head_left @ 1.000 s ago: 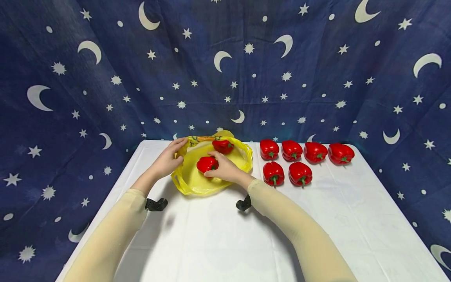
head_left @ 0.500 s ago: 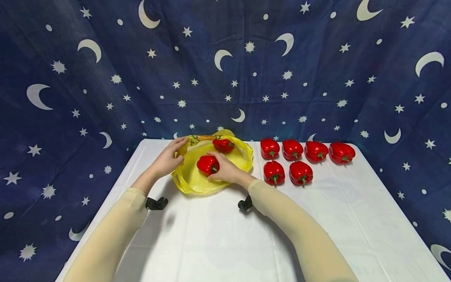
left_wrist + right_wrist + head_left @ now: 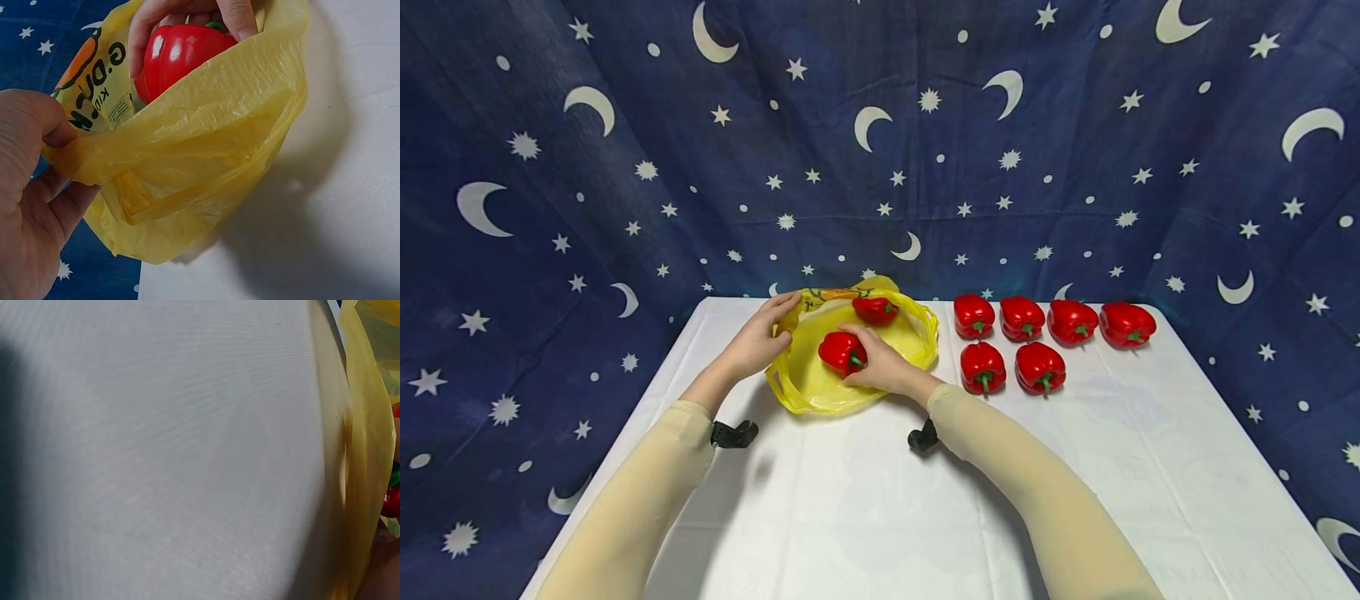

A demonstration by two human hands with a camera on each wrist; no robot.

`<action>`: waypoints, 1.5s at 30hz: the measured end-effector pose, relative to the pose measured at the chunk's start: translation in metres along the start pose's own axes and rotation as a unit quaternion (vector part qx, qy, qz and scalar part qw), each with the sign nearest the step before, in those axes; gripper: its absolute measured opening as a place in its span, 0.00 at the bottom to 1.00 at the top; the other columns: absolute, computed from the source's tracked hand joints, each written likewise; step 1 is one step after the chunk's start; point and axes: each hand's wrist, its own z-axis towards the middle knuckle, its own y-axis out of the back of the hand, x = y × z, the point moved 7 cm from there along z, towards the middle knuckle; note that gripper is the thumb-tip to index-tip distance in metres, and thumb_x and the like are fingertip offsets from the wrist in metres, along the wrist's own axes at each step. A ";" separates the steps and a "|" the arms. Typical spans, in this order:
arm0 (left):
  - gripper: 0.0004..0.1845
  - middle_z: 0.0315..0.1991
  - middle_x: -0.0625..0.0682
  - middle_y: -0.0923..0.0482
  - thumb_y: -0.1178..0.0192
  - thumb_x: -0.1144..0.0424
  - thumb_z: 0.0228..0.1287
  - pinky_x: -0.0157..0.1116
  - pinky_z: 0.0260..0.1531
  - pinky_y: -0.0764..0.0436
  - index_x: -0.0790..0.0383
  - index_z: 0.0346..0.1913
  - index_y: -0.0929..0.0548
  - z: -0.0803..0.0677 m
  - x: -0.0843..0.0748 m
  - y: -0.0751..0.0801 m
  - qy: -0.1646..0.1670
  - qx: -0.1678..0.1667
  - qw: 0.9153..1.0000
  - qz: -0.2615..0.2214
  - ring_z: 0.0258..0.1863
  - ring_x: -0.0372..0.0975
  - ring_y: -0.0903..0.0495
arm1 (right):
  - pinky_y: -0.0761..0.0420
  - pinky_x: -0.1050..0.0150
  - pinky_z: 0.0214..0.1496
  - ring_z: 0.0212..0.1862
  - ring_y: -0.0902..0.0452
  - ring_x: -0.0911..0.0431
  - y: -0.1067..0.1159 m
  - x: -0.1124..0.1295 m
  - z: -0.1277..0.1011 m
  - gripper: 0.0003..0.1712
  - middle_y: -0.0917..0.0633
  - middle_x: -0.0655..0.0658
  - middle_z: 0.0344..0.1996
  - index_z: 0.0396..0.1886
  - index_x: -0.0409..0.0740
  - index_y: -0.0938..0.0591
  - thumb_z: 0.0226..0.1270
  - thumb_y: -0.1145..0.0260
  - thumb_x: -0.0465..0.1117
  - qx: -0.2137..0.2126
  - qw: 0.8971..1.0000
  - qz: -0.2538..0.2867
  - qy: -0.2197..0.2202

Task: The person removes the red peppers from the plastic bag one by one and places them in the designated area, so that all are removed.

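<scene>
A yellow plastic bag [image 3: 820,396] with printed lettering lies with its mouth wide on the white table. My left hand [image 3: 31,181] pinches the bag's rim between thumb and fingers on its left side. Inside the bag's mouth, my right hand [image 3: 882,360] grips a red bell pepper [image 3: 841,352] with a green stem, its fingers around the right side. Another red bell pepper [image 3: 875,311] sits farther back in the bag. The right wrist view catches only a sliver of the held pepper [image 3: 392,501] at its right edge, past the bag wall [image 3: 362,462].
Right of the bag, several red bell peppers stand in two rows, such as this front one [image 3: 982,368] and this back right one [image 3: 1127,325]. The white tablecloth [image 3: 865,500] covers the table. A dark blue curtain [image 3: 820,150] with moons and stars hangs behind.
The held pepper has turned in my right hand, so its green stem now shows toward the lower right. My left hand stays on the bag's rim.
</scene>
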 end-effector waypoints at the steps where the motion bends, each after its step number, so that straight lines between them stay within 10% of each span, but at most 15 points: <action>1: 0.37 0.80 0.54 0.48 0.46 0.73 0.69 0.53 0.73 0.38 0.60 0.80 0.41 0.000 0.000 0.000 0.001 0.000 1.000 0.000 0.75 0.51 0.41 | 0.37 0.51 0.76 0.74 0.38 0.49 0.000 0.000 0.000 0.56 0.37 0.45 0.74 0.79 0.62 0.41 0.56 0.19 0.41 0.001 1.000 -0.002 0.000; 17: 0.37 0.80 0.54 0.49 0.47 0.74 0.69 0.53 0.72 0.37 0.61 0.81 0.42 0.000 0.001 -0.002 -0.001 0.006 1.000 0.005 0.75 0.52 0.39 | 0.34 0.53 0.74 0.73 0.37 0.50 0.012 0.012 -0.011 0.51 0.34 0.47 0.72 0.77 0.59 0.38 0.57 0.21 0.37 -0.022 0.999 0.036 0.025; 30: 0.37 0.81 0.55 0.50 0.47 0.73 0.71 0.55 0.72 0.38 0.61 0.81 0.43 0.002 0.003 -0.005 -0.008 0.018 1.000 0.010 0.76 0.53 0.42 | 0.17 0.61 0.56 0.64 0.30 0.48 0.052 0.027 -0.040 0.54 0.34 0.45 0.71 0.77 0.63 0.38 0.55 0.21 0.33 -0.035 0.993 0.111 0.025; 45: 0.38 0.81 0.56 0.50 0.48 0.73 0.70 0.54 0.72 0.38 0.62 0.81 0.44 0.001 0.000 -0.004 -0.019 0.019 1.000 0.014 0.77 0.53 0.43 | 0.18 0.53 0.60 0.63 0.30 0.48 0.116 0.015 -0.076 0.54 0.30 0.48 0.68 0.76 0.66 0.38 0.55 0.20 0.36 -0.075 0.992 0.101 -0.017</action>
